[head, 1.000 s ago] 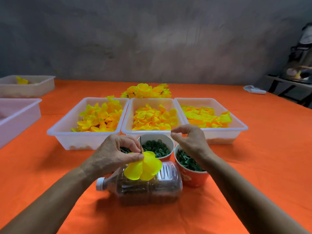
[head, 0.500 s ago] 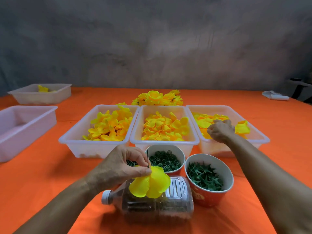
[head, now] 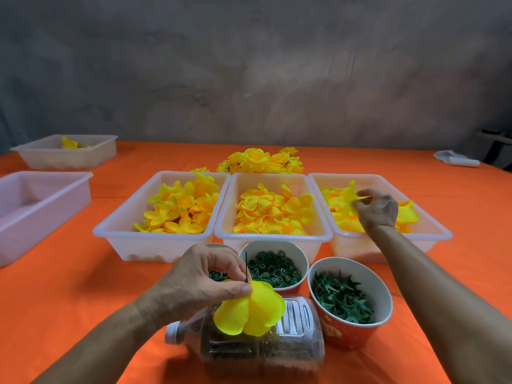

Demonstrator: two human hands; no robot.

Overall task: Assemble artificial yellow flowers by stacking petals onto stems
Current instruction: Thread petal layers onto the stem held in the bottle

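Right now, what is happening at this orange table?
A person is assembling yellow flowers. The left hand pinches a thin stem with one petal layer on it, held above a bottle lying on its side. The right hand reaches into the right bin and pinches a petal there. Two more bins of petals and cups of green parts stand between them.

The left hand (head: 194, 281) covers most of a third cup (head: 219, 274) — only a sliver of dark green contents shows. The stem (head: 246, 266) vanishes below the yellow petals (head: 249, 311). The right hand (head: 376, 210) hides its fingertips' grip among petals in the right tray (head: 432, 231) — unclear. The pink tray (head: 41, 206) is cropped at the left edge.
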